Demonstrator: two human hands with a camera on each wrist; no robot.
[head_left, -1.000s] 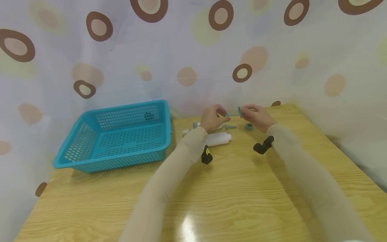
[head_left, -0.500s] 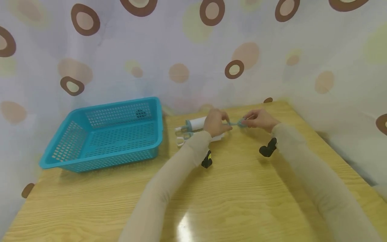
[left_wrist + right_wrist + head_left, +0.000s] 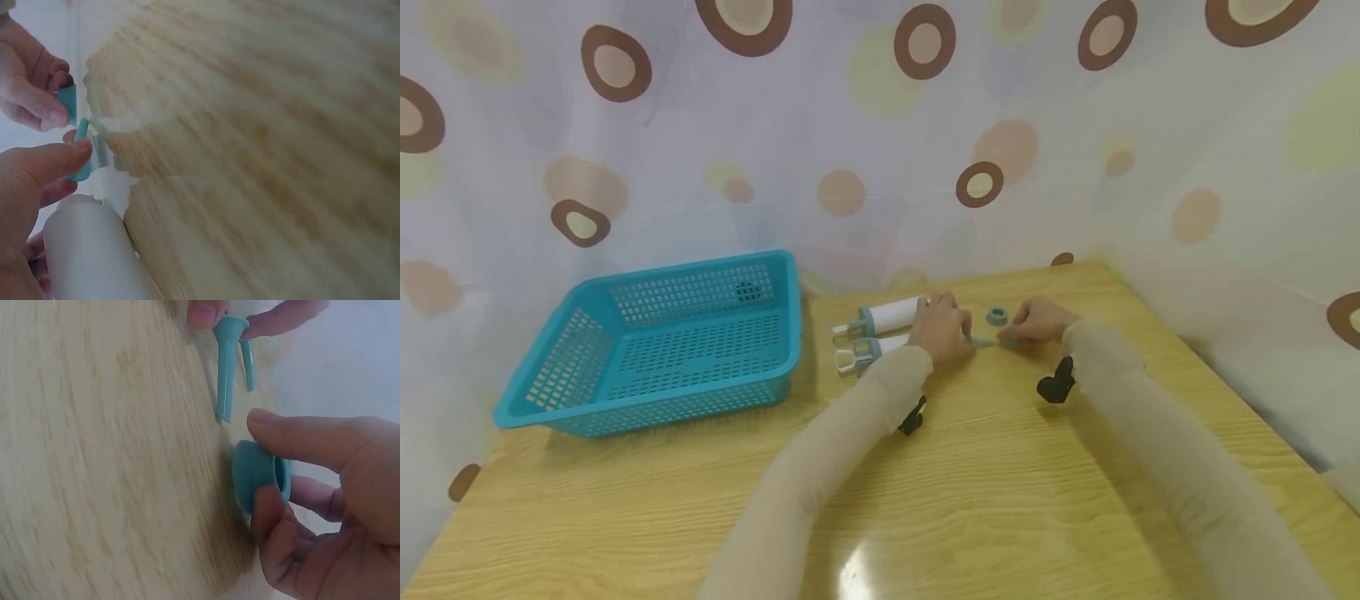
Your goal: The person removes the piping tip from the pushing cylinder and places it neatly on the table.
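Note:
My left hand (image 3: 942,329) pinches the flared end of a teal funnel-shaped nozzle (image 3: 226,372) between thumb and finger, its thin tube pointing toward the right hand. My right hand (image 3: 1037,321) holds a teal ring-shaped cap (image 3: 255,475) by its sides, close to the nozzle's tip but apart from it. Beneath and beside the left hand lie white bottles (image 3: 895,314) on their sides; one bottle (image 3: 87,250) fills the bottom of the left wrist view. Past the held nozzle, a second teal nozzle (image 3: 249,365) shows in the right wrist view.
Another teal ring cap (image 3: 997,316) lies on the wooden table (image 3: 1000,500) behind the hands. Teal-and-white pieces (image 3: 853,354) sit at the bottles' left ends. To the left stands a blue slatted basket (image 3: 685,396). A patterned cloth (image 3: 850,125) hangs behind the table.
Both hands have come lower and nearer the person, still holding the nozzle and the cap. The cap, close against the tube half a second ago, is now off its tip. The loose cap behind shows again.

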